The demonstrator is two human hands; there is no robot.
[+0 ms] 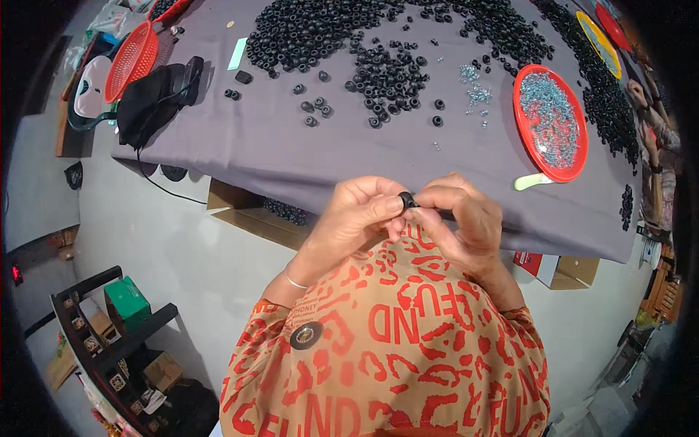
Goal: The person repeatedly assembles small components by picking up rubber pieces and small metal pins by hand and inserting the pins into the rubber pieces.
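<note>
In front of my chest, at the near edge of the cloth-covered table, my two hands meet over a small round black part (pixel 405 199). My left hand (pixel 358 213) pinches it between thumb and fingertips. From the other side, my right hand (pixel 464 217) closes thumb and forefinger on it as well, and whether a second tiny piece sits between those fingertips is too small to tell. Beyond my hands lies a loose cluster of similar black parts (pixel 389 80), each with a hole. A red plate (pixel 580 146) of tiny silvery pieces is to the right.
Larger heaps of black parts (pixel 306 33) spread along the table's far side. More silvery bits (pixel 477 95) are scattered beside the plate, near a pale green handle (pixel 533 181). At left are a black bag (pixel 149 102) and red basket (pixel 131 62). Another person's hands (pixel 644 109) show far right.
</note>
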